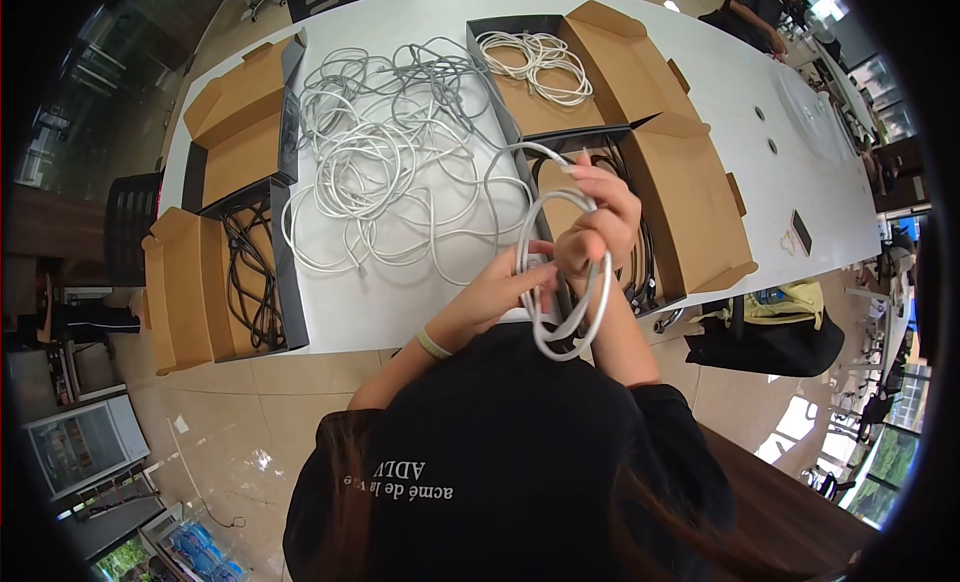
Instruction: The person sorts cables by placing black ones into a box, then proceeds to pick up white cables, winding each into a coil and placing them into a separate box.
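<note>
A light grey cable point(540, 334), wound into a loose coil, hangs between my two hands in front of my chest. My right hand point(608, 220) is raised, its fingers closed around the upper part of the coil; one length of cable runs from its fingertips toward the table. Lower and to the left, my left hand point(510, 284) has its fingers curled round the side of the coil. Beyond them, a tangled heap of white cables point(370, 172) spreads over the white table point(400, 297), with grey cables point(440, 77) at its far side.
At the right stand an open box with a coiled white cable point(545, 67) and an open box with black cables point(640, 252). At the left are another open box point(240, 157) and one holding black cables point(250, 272). A phone point(801, 233) lies far right; a person point(755, 12) is beyond.
</note>
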`<state>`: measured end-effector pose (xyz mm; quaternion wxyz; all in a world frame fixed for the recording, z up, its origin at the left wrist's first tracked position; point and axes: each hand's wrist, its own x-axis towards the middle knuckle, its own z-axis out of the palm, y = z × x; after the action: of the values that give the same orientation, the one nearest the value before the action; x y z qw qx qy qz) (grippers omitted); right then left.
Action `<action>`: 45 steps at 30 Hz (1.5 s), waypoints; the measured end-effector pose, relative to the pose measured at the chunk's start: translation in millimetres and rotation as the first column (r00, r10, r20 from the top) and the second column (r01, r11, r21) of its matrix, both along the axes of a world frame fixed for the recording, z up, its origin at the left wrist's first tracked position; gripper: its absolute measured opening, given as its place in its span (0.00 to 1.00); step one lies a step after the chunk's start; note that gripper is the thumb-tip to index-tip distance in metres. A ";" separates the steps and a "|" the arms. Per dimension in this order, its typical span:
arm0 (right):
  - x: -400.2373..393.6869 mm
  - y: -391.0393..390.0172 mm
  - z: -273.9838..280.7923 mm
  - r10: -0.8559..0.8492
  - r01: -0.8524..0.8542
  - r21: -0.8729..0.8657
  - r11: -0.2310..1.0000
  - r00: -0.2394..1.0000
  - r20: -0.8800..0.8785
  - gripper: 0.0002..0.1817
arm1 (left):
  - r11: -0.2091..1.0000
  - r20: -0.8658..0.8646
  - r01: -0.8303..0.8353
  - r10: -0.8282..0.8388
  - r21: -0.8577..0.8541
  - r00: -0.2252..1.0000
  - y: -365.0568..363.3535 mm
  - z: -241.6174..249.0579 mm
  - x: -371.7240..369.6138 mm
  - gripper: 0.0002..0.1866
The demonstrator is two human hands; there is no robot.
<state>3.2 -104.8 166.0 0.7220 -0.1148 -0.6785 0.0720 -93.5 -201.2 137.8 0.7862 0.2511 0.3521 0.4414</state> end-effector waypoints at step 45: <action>34.5 9.6 21.1 0.258 -0.409 -0.824 0.392 0.909 -0.328 0.03 | 0.567 -0.328 -0.328 0.761 0.756 0.560 40.7 -33.1 -49.7 0.35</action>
<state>37.7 -95.2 187.1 0.5764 -0.3248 -0.4967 0.5618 -143.2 -160.4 104.6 0.3001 0.4924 0.4888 0.6546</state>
